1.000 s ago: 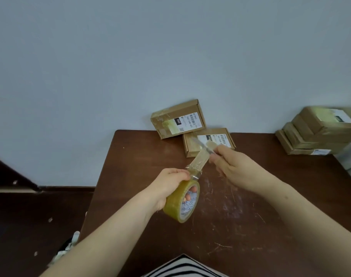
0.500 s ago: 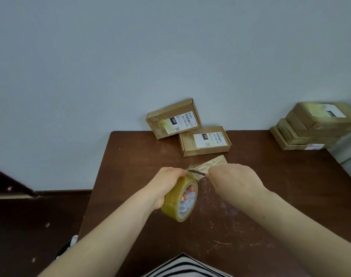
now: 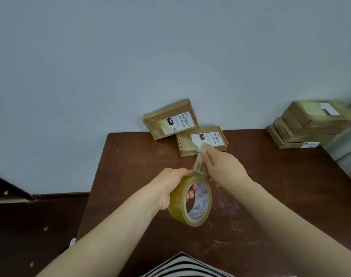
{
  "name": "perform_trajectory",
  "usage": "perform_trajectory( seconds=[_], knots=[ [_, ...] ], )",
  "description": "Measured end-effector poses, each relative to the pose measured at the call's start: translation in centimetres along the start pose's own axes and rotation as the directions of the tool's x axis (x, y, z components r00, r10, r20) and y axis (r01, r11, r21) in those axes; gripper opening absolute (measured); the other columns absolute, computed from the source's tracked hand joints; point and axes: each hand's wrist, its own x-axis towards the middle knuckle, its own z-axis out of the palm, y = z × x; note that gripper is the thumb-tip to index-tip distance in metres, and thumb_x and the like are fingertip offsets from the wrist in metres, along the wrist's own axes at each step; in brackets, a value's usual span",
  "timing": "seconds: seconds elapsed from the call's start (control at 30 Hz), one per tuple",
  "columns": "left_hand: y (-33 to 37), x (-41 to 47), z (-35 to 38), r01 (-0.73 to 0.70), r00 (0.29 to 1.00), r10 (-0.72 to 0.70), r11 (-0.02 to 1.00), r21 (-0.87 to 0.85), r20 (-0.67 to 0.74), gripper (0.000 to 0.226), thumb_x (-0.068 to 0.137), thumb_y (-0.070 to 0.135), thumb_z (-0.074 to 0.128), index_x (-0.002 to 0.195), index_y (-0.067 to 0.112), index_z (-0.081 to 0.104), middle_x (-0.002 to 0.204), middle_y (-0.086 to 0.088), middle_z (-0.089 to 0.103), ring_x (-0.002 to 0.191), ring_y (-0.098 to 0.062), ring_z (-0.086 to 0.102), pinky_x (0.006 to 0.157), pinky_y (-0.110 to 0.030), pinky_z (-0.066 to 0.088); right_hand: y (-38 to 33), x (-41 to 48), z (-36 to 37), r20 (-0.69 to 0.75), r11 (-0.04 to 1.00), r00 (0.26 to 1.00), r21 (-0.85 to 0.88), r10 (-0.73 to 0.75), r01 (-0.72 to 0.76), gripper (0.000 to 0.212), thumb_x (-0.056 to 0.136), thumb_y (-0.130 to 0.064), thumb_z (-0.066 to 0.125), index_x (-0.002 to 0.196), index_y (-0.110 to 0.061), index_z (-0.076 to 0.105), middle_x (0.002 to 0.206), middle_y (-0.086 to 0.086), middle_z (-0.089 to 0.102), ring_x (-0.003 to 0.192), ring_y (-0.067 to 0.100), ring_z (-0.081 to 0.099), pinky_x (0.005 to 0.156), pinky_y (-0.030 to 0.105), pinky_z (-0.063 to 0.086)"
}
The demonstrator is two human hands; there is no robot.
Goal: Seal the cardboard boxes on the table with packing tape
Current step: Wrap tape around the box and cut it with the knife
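Boxes: cardboard boxes (image 3: 183,145) lie just beyond my right hand (image 3: 222,166).
Roll: my left hand (image 3: 168,182) grips the tape roll (image 3: 178,200), fingers through its core.
Strip: tape strip (image 3: 198,163), pinched by my right hand; slack would let it stick to itself.

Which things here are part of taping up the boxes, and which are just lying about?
Part of the job: tape roll in the left hand; strip of tape pinched by the right hand; flat box on the table; tilted box against the wall; stack of boxes at far right.
Lying about: white object on the floor; striped fabric at the bottom edge.
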Motion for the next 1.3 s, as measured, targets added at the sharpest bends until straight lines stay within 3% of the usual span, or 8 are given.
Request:
perform_trajectory(
  seconds=[0.23, 0.4, 0.57, 0.77, 0.87, 1.0, 1.13, 1.3],
  knots=[
    [-0.1, -0.8, -1.2, 0.014, 0.999, -0.017, 0.995, -0.102, -0.032, 0.029, 0.097, 0.018, 0.051, 0.089, -0.007, 0.065, 0.058, -0.013, 0.063, 0.042, -0.017, 0.056, 0.041, -0.022, 0.046, -1.4, 1.8, 1.1, -0.026, 0.998, 0.998, -0.039, -0.051, 0.050, 0.030, 0.103, -0.035, 0.030, 0.092, -0.015, 0.050, 0.072, 0.000, 0.054, 0.067, 0.020, 0.051, 0.051, 0.030, 0.030],
    [-0.9, -0.9, -1.4, 0.047, 0.998, -0.053, 0.984, -0.174, -0.031, 0.030, 0.098, 0.020, 0.051, 0.092, -0.006, 0.065, 0.061, -0.012, 0.064, 0.044, -0.016, 0.057, 0.043, -0.022, 0.048, -0.5, 1.6, -0.1, 0.034, 0.983, 0.999, 0.179, -0.041, 0.035, 0.029, 0.099, -0.032, 0.040, 0.087, -0.015, 0.060, 0.075, 0.002, 0.066, 0.055, 0.012, 0.048, 0.055, 0.029, 0.042],
    [-1.1, -0.8, -1.2, 0.048, 0.998, -0.053, 0.982, -0.182, -0.024, 0.031, 0.098, 0.020, 0.051, 0.089, -0.006, 0.066, 0.061, -0.012, 0.064, 0.045, -0.017, 0.057, 0.044, -0.022, 0.048, 0.8, -0.4, -0.3, -0.038, 0.900, 0.979, 0.386, -0.202, 0.201, 0.019, 0.097, -0.031, 0.049, 0.086, -0.027, 0.064, 0.064, -0.013, 0.058, 0.057, -0.001, 0.050, 0.054, 0.019, 0.041],
    [-1.6, -1.1, -0.6, 0.035, 0.999, -0.037, 0.991, -0.128, -0.014, 0.027, 0.097, 0.018, 0.052, 0.098, -0.005, 0.064, 0.062, -0.014, 0.064, 0.045, -0.018, 0.057, 0.043, -0.023, 0.047, 1.6, -0.5, 1.5, -0.063, 0.897, 0.984, 0.403, -0.169, 0.180, 0.023, 0.100, -0.026, 0.046, 0.087, -0.017, 0.063, 0.076, -0.007, 0.059, 0.065, -0.001, 0.051, 0.064, 0.022, 0.043],
    [-2.6, -1.5, -0.7, -0.080, 0.996, 0.078, 0.996, -0.038, -0.032, 0.019, 0.098, 0.016, 0.050, 0.115, 0.008, 0.053, 0.069, -0.017, 0.068, 0.046, -0.023, 0.058, 0.044, -0.027, 0.049, 1.7, -0.3, 1.7, -0.081, 0.896, 0.982, 0.402, -0.173, 0.191, 0.023, 0.099, -0.026, 0.048, 0.087, -0.016, 0.065, 0.070, -0.008, 0.057, 0.062, -0.001, 0.052, 0.063, 0.021, 0.043],
    [-3.5, -1.4, -0.6, -0.270, 0.963, 0.266, 0.957, 0.105, 0.048, 0.050, 0.100, 0.013, 0.046, 0.127, 0.054, 0.035, 0.088, -0.004, 0.074, 0.066, -0.026, 0.070, 0.056, -0.032, 0.057, 1.5, 0.0, 2.1, -0.088, 0.889, 0.987, 0.431, -0.132, 0.157, 0.027, 0.100, -0.028, 0.047, 0.085, -0.016, 0.066, 0.074, -0.003, 0.063, 0.070, 0.011, 0.059, 0.069, 0.026, 0.048],
    [-3.1, -1.6, -0.6, -0.280, 0.955, 0.267, 0.955, 0.098, 0.131, 0.042, 0.099, 0.006, 0.041, 0.119, 0.039, 0.058, 0.106, -0.027, 0.064, 0.061, -0.031, 0.066, 0.057, -0.040, 0.058, 1.0, 0.4, 2.1, -0.089, 0.833, 0.992, 0.539, -0.087, 0.121, 0.029, 0.100, -0.023, 0.046, 0.077, -0.016, 0.063, 0.069, -0.002, 0.064, 0.064, 0.012, 0.062, 0.062, 0.021, 0.053],
    [-2.9, -1.0, -1.6, -0.219, 0.964, 0.213, 0.976, 0.020, 0.161, 0.040, 0.096, 0.002, 0.047, 0.118, 0.029, 0.066, 0.102, -0.025, 0.068, 0.083, -0.042, 0.066, 0.064, -0.048, 0.060, 0.7, 0.2, 1.6, -0.020, 0.738, 1.000, 0.674, -0.015, 0.025, 0.029, 0.100, -0.020, 0.047, 0.080, -0.010, 0.067, 0.071, -0.005, 0.066, 0.065, 0.009, 0.063, 0.063, 0.021, 0.056]
  ],
)
